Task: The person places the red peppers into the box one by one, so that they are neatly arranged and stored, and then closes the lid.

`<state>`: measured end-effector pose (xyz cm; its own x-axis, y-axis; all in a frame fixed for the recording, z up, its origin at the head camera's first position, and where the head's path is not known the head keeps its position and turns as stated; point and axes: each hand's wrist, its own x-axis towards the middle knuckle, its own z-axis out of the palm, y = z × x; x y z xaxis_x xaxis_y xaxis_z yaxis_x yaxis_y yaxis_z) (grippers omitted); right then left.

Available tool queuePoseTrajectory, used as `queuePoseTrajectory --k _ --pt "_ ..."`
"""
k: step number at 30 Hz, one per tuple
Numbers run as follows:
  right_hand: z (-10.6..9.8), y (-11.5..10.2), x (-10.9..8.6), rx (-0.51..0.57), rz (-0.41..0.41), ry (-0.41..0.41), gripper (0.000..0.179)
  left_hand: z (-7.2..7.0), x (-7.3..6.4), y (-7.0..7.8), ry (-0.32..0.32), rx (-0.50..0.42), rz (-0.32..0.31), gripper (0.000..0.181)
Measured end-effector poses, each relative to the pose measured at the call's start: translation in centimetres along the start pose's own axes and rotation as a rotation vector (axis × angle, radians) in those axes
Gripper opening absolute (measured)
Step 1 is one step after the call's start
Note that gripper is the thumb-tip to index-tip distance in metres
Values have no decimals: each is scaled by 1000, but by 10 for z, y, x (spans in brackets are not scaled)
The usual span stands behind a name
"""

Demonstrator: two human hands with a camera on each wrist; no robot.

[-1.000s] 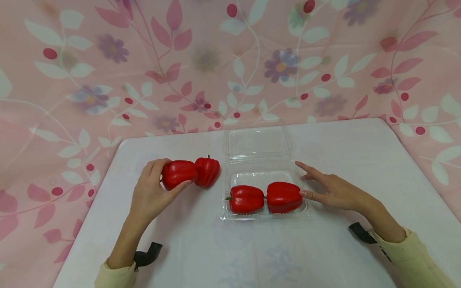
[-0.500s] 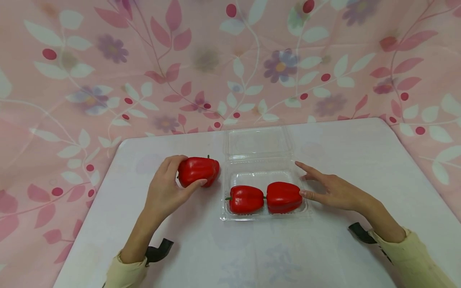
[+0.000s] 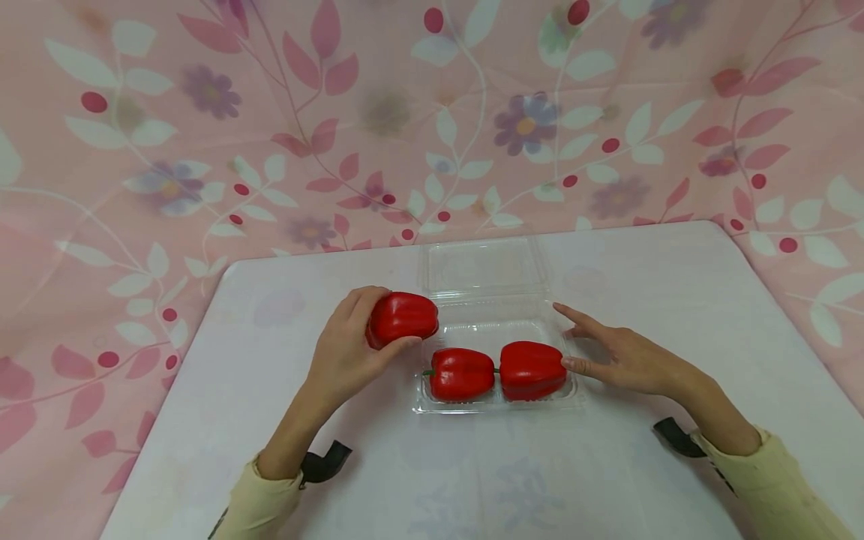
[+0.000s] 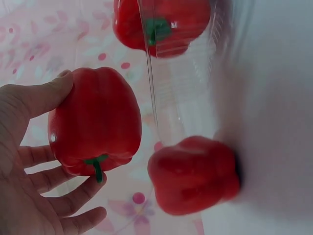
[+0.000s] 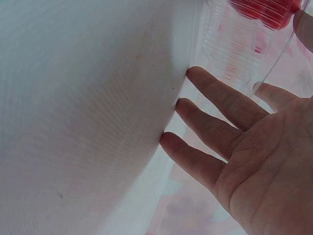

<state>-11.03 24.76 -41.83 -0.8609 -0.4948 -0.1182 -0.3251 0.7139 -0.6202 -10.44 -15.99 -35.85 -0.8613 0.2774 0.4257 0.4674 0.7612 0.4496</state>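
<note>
My left hand (image 3: 351, 352) grips a red bell pepper (image 3: 405, 316) between thumb and fingers, lifted at the left edge of a clear plastic clamshell box (image 3: 448, 407). In the left wrist view its green stem points toward the fingers, and a second bell pepper (image 4: 193, 176) sits on the table outside the box; the head view mostly hides that one behind the held pepper. Two more bell peppers, a left one (image 3: 462, 374) and a right one (image 3: 533, 370), lie in the front of the box. My right hand (image 3: 628, 360) rests at the box's right side, fingers extended, fingertips on the table.
The box's transparent lid (image 3: 482, 268) lies folded back behind it. A white cloth covers the table (image 3: 641, 285), and a pink floral curtain (image 3: 378, 135) hangs right behind its back edge. Dark wrist mounts (image 3: 327, 461) stick out near both sleeves.
My left hand has carried its bell pepper rightward, past the front of the pepper on the table and up to the box's left edge. My right hand has stayed in place.
</note>
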Motion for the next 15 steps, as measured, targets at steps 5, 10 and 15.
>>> queuePoseTrajectory --k 5,10,15 --pt "1 1 -1 -6 -1 0 86 9 4 7 6 -35 -1 70" --pt "1 2 0 -14 -1 6 86 17 8 15 4 -62 2 70" --pt "1 1 0 -10 -12 4 85 23 11 22 -14 -88 -18 69"
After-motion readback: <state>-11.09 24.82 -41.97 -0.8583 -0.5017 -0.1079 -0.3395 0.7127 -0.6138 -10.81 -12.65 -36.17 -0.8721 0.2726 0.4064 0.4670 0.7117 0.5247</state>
